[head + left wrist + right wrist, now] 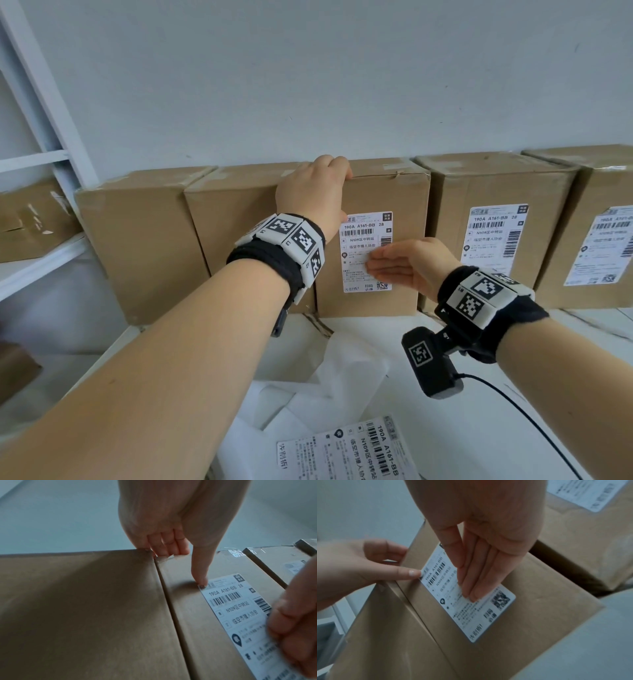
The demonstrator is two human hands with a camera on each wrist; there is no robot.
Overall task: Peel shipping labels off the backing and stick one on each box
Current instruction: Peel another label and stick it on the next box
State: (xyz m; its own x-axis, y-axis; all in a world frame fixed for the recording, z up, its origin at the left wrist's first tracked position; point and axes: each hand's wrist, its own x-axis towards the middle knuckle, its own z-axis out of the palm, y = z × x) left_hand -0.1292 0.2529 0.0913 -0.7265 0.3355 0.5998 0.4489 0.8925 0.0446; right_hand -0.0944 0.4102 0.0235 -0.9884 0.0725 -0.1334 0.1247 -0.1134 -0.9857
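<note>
A row of brown cardboard boxes stands against the wall. On the front of the middle box [383, 192] sits a white shipping label [364, 226]. My left hand [311, 195] grips this box's top edge with curled fingers, and its thumb [202, 577] presses the label's [240, 608] upper left corner. My right hand [404, 263] lies flat on the label [481, 615], with straight fingers [471, 585] pressing its middle. Another printed label [346, 452] lies on the table at the bottom edge.
Two unlabelled boxes [137, 240] [239, 219] stand left of the middle one. Two boxes at the right [493, 192] [609, 185] carry labels. Loose white backing sheets [342, 370] lie on the table. A white shelf [34, 161] holds another box [30, 222] at the left.
</note>
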